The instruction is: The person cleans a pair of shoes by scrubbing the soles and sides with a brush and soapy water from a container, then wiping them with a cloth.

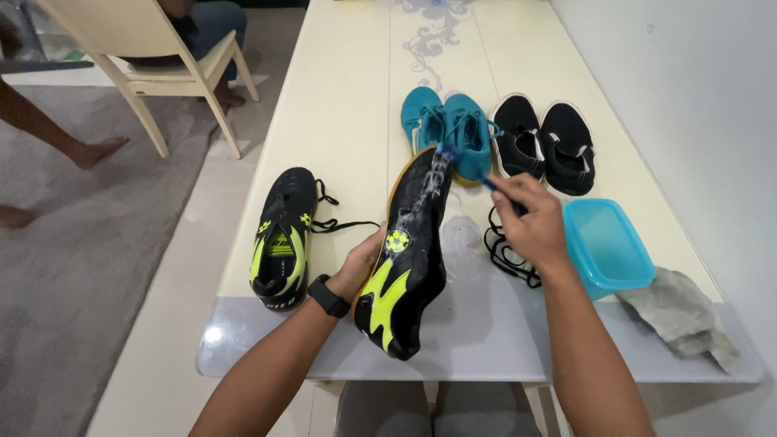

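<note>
Head view: the left hand (362, 263) is gripping a soapy black-and-neon-yellow football shoe (409, 259) above the cream table (348, 121), while the right hand (530, 222) is clasping a blue toothbrush (469, 166), scrubbing its toe; steady strokes seem needed.

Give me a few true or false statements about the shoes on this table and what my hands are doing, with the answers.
1. The left hand holds a black and yellow shoe. True.
2. The right hand holds a cloth. False: it holds a blue brush against the shoe; the grey cloth lies on the table.
3. The teal shoes sit beside the black slip-ons. True.
4. The blue container stands on the floor. False: it is on the table, right of the right hand.
5. The second black and yellow shoe lies left of the held one. True.
</note>
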